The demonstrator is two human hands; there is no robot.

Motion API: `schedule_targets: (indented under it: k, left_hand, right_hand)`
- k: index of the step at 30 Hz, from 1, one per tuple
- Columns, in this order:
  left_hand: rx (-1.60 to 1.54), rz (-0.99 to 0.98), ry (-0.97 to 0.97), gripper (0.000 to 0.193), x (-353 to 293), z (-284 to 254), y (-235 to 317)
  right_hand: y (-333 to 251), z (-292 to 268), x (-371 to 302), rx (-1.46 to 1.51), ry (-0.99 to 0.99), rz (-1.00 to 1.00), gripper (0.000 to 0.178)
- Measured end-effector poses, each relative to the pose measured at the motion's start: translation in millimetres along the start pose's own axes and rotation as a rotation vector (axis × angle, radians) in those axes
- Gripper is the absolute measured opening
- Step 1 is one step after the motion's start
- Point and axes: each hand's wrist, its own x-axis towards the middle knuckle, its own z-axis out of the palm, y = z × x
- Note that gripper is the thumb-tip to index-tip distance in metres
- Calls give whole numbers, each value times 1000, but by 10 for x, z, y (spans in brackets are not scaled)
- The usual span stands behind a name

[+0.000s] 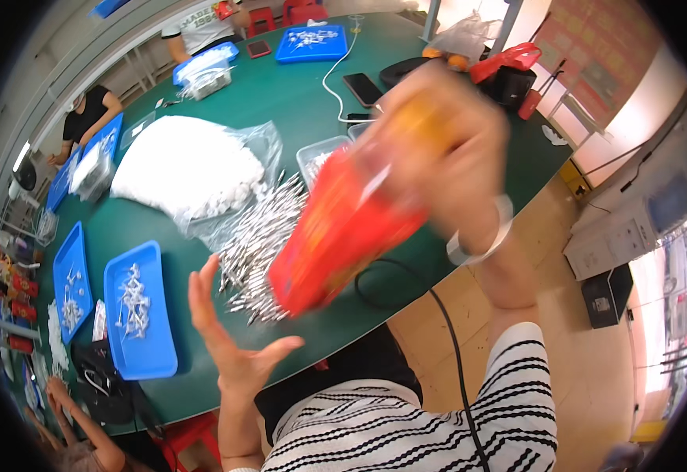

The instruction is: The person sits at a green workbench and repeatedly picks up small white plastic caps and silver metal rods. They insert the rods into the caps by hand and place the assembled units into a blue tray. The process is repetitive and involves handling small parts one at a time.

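Item: red packet [335,236], held up in the air over the near edge of the green table [296,86], tilted with its lower end toward the person's left.

Handling (judged): probably light, since it is carried one-handed by its top end. The wall seems thin, glossy film, so likely soft, crushable and somewhat slippery. It is best taken at the upper end, where it is already gripped, with support under the lower end if the contents shift. What is inside cannot be told.

Appearance: a long, flattish pouch, bright red-orange, with a pale streak near the top and a yellowish patch at the held end. It is heavily blurred; the seams and the opening cannot be made out.

Grip: the right hand [445,149] is closed round the packet's upper end, fingers wrapped over it. A pale bangle [481,244] is worn on that wrist. The left hand [233,338] is spread wide, palm up, below and left of the packet's lower end; nothing is held, and no contact with the packet is seen.

Nearby: a heap of small metal pins [261,236] lies on the table just behind the packet, a clear bag of white pieces [186,169] beyond it, a blue tray [140,322] with a few parts to the left, and a black cable [445,322] hanging off the table edge.
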Motion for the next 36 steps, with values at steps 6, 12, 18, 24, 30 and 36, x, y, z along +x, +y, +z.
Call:
schedule_targets:
  k: [6, 12, 18, 24, 30, 36]
  left_hand:
    - [266, -248, 47, 61, -309, 129, -424]
    - [26, -532, 373, 15, -520, 229, -1043]
    - [79, -656, 465, 28, -524, 108, -1144]
    - [77, -682, 447, 36, -474, 121, -1164]
    - [-158, -535, 441, 45, -578, 69, -1251]
    - [-541, -702, 304, 79, -550, -72, -1233]
  right_hand:
    - [1049, -1590, 499, -127, 350, 326, 26]
    - [2499, -2247, 164, -1237, 163, 311, 44]
    - [3620, -2350, -383, -1316, -13, 681, 46]
    - [3992, -2335, -426, -1305, -132, 836, 61]
    - [4130, -2512, -403, -1235, -228, 906, 80]
    - [3352, -2716, -942, -764, -100, 674, 57]
